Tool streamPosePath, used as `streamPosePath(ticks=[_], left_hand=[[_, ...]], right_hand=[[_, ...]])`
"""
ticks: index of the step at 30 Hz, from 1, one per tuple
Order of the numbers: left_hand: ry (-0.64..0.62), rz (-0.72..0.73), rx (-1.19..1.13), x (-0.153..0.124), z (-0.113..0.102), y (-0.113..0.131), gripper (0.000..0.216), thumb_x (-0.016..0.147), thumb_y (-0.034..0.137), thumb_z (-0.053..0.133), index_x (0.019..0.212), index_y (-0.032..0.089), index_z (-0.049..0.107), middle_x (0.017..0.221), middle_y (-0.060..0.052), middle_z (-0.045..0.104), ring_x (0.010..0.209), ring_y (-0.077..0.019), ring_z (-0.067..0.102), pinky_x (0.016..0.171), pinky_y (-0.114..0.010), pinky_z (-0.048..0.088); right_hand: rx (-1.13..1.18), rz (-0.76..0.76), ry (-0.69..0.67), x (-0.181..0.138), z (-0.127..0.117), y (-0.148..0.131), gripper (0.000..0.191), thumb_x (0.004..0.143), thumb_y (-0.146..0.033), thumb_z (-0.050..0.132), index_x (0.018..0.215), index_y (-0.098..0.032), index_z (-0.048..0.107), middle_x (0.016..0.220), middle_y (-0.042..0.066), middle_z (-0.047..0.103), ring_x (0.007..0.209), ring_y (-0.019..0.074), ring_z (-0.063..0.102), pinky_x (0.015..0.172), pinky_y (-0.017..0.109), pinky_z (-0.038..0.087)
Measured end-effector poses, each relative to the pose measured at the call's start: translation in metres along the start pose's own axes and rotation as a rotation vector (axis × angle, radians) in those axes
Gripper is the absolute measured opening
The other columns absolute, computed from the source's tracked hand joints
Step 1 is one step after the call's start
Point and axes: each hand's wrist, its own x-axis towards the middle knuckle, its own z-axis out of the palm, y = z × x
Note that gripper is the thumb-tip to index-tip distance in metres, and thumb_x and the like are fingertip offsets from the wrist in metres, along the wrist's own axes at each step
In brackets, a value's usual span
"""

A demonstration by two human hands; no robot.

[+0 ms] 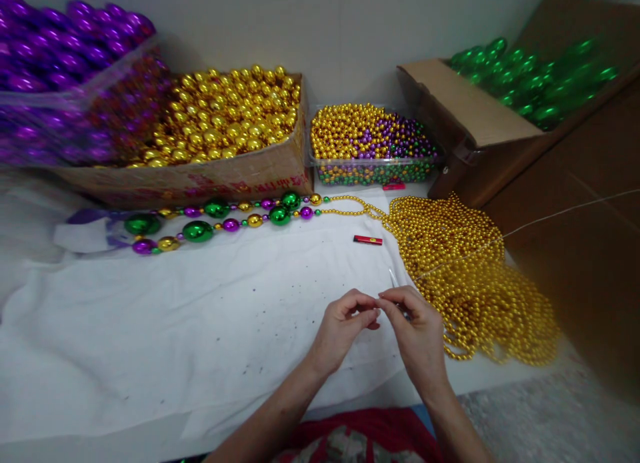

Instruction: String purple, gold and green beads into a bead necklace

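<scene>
White cloth [165, 336] lies lower left. Your left hand [345, 328] and right hand [419, 326] pinch tight, maybe working thread [535, 222]; I can't tell what's held. Next seems to need slow care.

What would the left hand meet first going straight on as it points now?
The right hand: its fingertips sit right in front of those of the left hand, though contact is hard to tell. Past it, the line seems to run toward the gold bead strands, with depth unclear.
</scene>
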Motion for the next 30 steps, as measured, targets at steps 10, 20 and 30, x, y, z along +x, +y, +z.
streamPosePath(ticks=[10, 20, 30], left_hand=[[-0.027, 0.271, 0.394, -0.005, 0.001, 0.008, 0.009, 0.08, 0.023, 0.063, 0.078, 0.018, 0.071, 0.078, -0.005, 0.06, 0.075, -0.0156, 0.056, 0.068, -0.026, 0.045], [0.15, 0.08, 0.23, -0.005, -0.043, 0.05, 0.018, 0.076, 0.036, 0.067, 0.082, 0.018, 0.069, 0.056, 0.003, 0.047, 0.048, -0.0073, 0.031, 0.043, -0.02, 0.021], [0.056, 0.098, 0.253, 0.013, -0.026, 0.026, 0.016, 0.075, 0.031, 0.066, 0.082, 0.017, 0.07, 0.078, -0.004, 0.065, 0.065, -0.0127, 0.05, 0.058, -0.022, 0.037]], right_hand=[[0.126, 0.078, -0.097, 0.006, -0.011, 0.001, 0.008, 0.081, -0.025, 0.065, 0.075, -0.019, 0.066, 0.081, 0.003, 0.063, 0.078, 0.018, 0.057, 0.06, 0.025, 0.04], [0.547, 0.111, 0.151, -0.011, -0.131, -0.025, 0.019, 0.086, -0.031, 0.063, 0.072, -0.022, 0.054, 0.049, -0.004, 0.035, 0.049, 0.0134, 0.04, 0.046, 0.023, 0.032], [0.172, 0.21, 0.034, -0.026, -0.086, 0.002, 0.026, 0.086, -0.04, 0.062, 0.071, -0.02, 0.058, 0.061, 0.001, 0.053, 0.057, 0.0156, 0.048, 0.05, 0.025, 0.037]])
